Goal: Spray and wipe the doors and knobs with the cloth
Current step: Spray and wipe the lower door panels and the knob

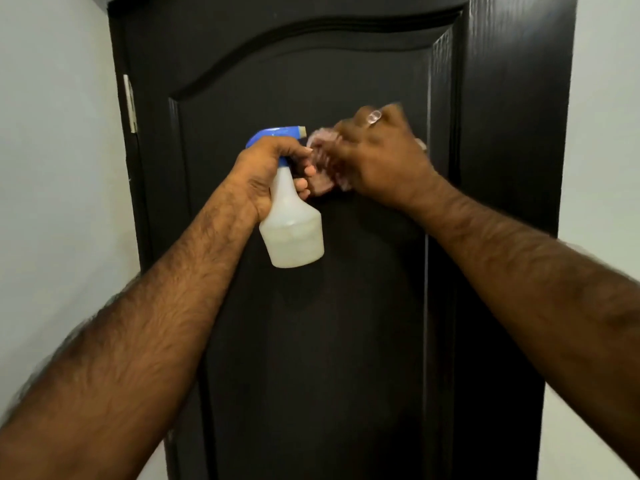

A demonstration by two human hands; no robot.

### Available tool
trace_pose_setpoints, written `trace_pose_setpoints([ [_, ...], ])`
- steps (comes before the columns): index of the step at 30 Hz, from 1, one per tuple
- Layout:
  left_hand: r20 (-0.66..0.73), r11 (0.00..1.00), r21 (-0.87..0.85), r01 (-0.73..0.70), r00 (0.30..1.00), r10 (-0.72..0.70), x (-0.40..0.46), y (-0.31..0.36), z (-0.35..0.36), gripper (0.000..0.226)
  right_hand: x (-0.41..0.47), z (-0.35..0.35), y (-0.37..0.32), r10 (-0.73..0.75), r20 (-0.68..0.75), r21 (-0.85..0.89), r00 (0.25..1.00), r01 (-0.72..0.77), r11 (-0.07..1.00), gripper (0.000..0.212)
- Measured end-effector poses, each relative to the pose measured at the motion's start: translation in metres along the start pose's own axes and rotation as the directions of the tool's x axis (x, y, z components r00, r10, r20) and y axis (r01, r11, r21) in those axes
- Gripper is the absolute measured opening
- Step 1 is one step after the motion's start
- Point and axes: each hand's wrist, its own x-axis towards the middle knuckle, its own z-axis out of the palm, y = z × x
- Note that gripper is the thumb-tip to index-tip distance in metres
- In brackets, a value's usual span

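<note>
A dark brown panelled door (311, 323) fills the view in front of me. My left hand (266, 168) grips the neck of a white spray bottle (292, 233) with a blue trigger head, its nozzle pointing right toward the cloth. My right hand (377, 157), blurred and wearing a ring, holds a crumpled pinkish cloth (323, 161) against the middle of the door panel, just right of the nozzle. No knob shows; the right hand covers that part of the door.
Pale walls (52, 168) flank the door on both sides. A metal hinge (130, 103) sits on the door's left edge, near the top. The dark door frame (519, 133) runs down the right side.
</note>
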Motion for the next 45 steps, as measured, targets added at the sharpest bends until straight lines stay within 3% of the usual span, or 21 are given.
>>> trace_pose_setpoints([
  [2,0.011,1.0,0.023,-0.019,1.0,0.019,0.01,0.009,-0.005,0.008,0.012,-0.001,0.004,0.381,-0.12,0.041,0.917,-0.378,0.925,0.056],
  [3,0.029,0.999,0.025,-0.02,0.999,0.019,0.017,0.013,-0.005,0.008,0.018,-0.006,0.0,0.372,-0.105,0.005,0.922,-0.374,0.928,0.057],
  [5,0.082,1.0,0.018,-0.008,0.997,0.007,0.027,0.021,0.0,0.009,0.008,-0.002,0.003,0.02,-0.003,-0.075,1.0,-0.02,0.997,0.057],
  [6,0.105,1.0,0.014,-0.002,0.994,0.0,0.032,0.024,0.004,0.01,0.005,-0.006,0.016,-0.056,0.004,-0.099,0.998,0.056,0.994,0.054],
  [8,0.153,0.999,0.032,-0.003,0.988,-0.002,0.039,0.032,0.016,0.01,0.003,-0.018,0.045,0.212,-0.097,-0.068,0.972,-0.219,0.973,0.049],
  [9,0.178,0.999,0.044,-0.005,0.984,-0.003,0.04,0.035,0.023,0.009,0.003,-0.022,0.053,0.372,-0.173,-0.029,0.912,-0.382,0.924,0.047],
  [10,0.205,0.999,0.049,-0.011,0.979,0.0,0.041,0.038,0.032,0.01,0.003,-0.029,0.059,0.404,-0.183,-0.042,0.896,-0.417,0.908,0.047],
  [13,0.254,0.997,0.062,-0.037,0.967,0.02,0.043,0.048,0.062,0.013,-0.008,-0.04,0.09,0.183,-0.105,-0.193,0.978,-0.2,0.96,0.047],
  [16,0.313,0.994,0.074,-0.077,0.949,0.05,0.041,0.062,0.091,0.015,0.003,-0.058,0.133,0.471,-0.237,-0.168,0.85,-0.513,0.842,0.057],
  [17,0.323,0.994,0.065,-0.091,0.944,0.065,0.04,0.067,0.099,0.017,0.007,-0.063,0.137,0.459,-0.22,-0.19,0.861,-0.499,0.845,0.059],
  [19,0.32,0.992,0.062,-0.107,0.944,0.082,0.04,0.076,0.112,0.02,0.005,-0.064,0.148,0.216,-0.051,-0.215,0.975,-0.222,0.951,0.065],
  [20,0.31,0.992,0.062,-0.113,0.947,0.089,0.04,0.081,0.116,0.018,0.004,-0.069,0.158,0.134,-0.036,-0.231,0.99,-0.139,0.963,0.064],
  [23,0.256,0.993,0.057,-0.106,0.963,0.088,0.041,0.089,0.121,0.011,0.016,-0.07,0.182,0.357,-0.181,-0.172,0.916,-0.387,0.906,0.053],
  [27,0.192,0.985,0.134,-0.107,0.978,0.08,0.038,0.092,0.124,0.02,0.02,-0.067,0.175,0.0,0.026,-0.247,1.0,0.007,0.969,0.058],
  [30,0.137,0.985,0.127,-0.114,0.986,0.096,0.039,0.097,0.113,0.024,0.043,-0.069,0.168,0.248,-0.117,-0.133,0.962,-0.263,0.956,0.054],
  [34,0.103,0.982,0.143,-0.125,0.989,0.111,0.043,0.101,0.097,0.016,0.061,-0.058,0.147,0.05,-0.004,-0.13,0.999,-0.05,0.99,0.052],
  [37,0.065,0.983,0.137,-0.122,0.991,0.114,0.051,0.106,0.073,0.014,0.098,-0.054,0.128,0.297,-0.114,-0.031,0.948,-0.302,0.953,0.056],
  [40,-0.003,0.985,0.084,-0.148,0.989,0.149,0.063,0.111,0.045,0.009,0.12,-0.033,0.097,0.089,-0.005,-0.07,0.996,-0.089,0.994,0.053],
  [41,-0.026,0.986,0.07,-0.149,0.988,0.151,0.067,0.112,0.034,0.007,0.129,-0.029,0.095,0.084,-0.035,-0.105,0.996,-0.087,0.991,0.051],
  [44,-0.067,0.991,0.048,-0.126,0.989,0.129,0.081,0.117,-0.009,0.007,0.17,-0.018,0.082,0.373,-0.237,-0.12,0.897,-0.408,0.905,0.056],
  [45,-0.083,0.991,0.049,-0.126,0.988,0.13,0.087,0.12,-0.024,0.007,0.181,-0.016,0.066,0.338,-0.195,-0.134,0.921,-0.367,0.921,0.059],
])
